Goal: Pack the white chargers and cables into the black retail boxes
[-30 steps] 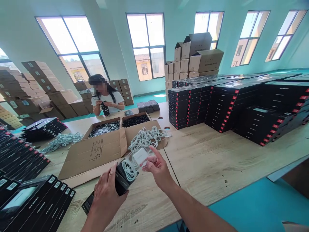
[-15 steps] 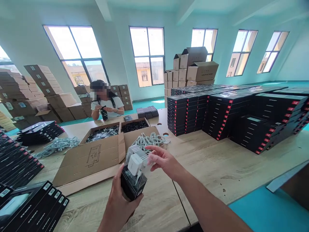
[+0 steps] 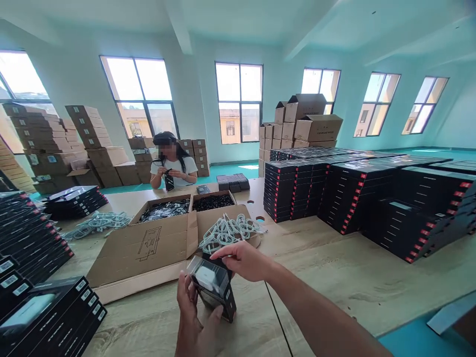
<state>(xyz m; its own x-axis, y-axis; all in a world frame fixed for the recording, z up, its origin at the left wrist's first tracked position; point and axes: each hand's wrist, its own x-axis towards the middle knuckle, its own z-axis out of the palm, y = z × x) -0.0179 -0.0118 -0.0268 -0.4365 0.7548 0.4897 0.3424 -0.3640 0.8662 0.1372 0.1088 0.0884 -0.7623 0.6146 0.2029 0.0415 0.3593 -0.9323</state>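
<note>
My left hand (image 3: 197,310) is closed around the near left side of a black charger box (image 3: 219,297), which is tilted above the table. Through its clear window a white charger (image 3: 206,274) shows inside. My right hand (image 3: 241,260) is at the far end of the same box, its index finger stretched along the top edge and the other fingers curled against a dark flap; the fingertips are partly hidden. Just beyond my right hand, coiled white cables (image 3: 230,230) lie on a cardboard flap (image 3: 148,253).
Stacked black boxes stand on the right (image 3: 342,198) and lower left (image 3: 55,312). An open carton (image 3: 189,206) holds many small dark pieces. More cables (image 3: 96,223) lie left. Across the table (image 3: 316,287), a co-worker (image 3: 174,168) handles a black item.
The clear plastic and white charger, which stuck out of the box under my right hand, now sit inside it. My right hand has moved down to the box's far end. The camera view has tilted up.
</note>
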